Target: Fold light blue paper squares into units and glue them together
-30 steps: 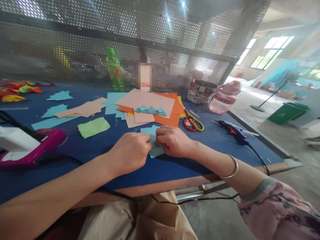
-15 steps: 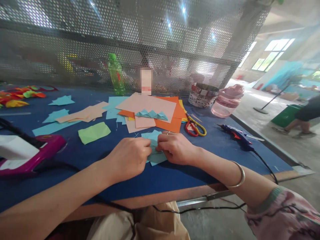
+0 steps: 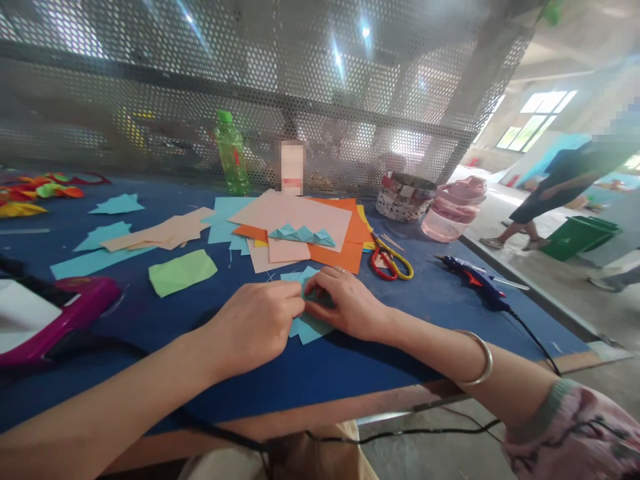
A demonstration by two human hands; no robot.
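Note:
Over several pieces of light-blue paper (image 3: 313,329) near the front of the table, my two hands come together. My left hand (image 3: 256,319) is closed, its thumb and fingertips pinching at the paper. My right hand (image 3: 350,303), wearing a ring, curls its fingers in from the other side, its tips against the paper beside the left fingertips. The exact fold between them is hidden. Just beyond lies a row of folded light-blue paper triangles (image 3: 303,235) on pink paper (image 3: 300,205). A light-green sheet (image 3: 183,272) rests left of my hands.
Scissors (image 3: 391,263) with red and yellow handles and a blue glue gun (image 3: 475,280) lie to the right. Behind them stand a woven basket (image 3: 404,199) and pink bottle (image 3: 451,212). A green bottle (image 3: 231,157) stands at the back. A person walks beyond the table.
My right fingers have shifted slightly left, closer to my left fingertips. The view has tilted a little. In the background the walking person shows more fully.

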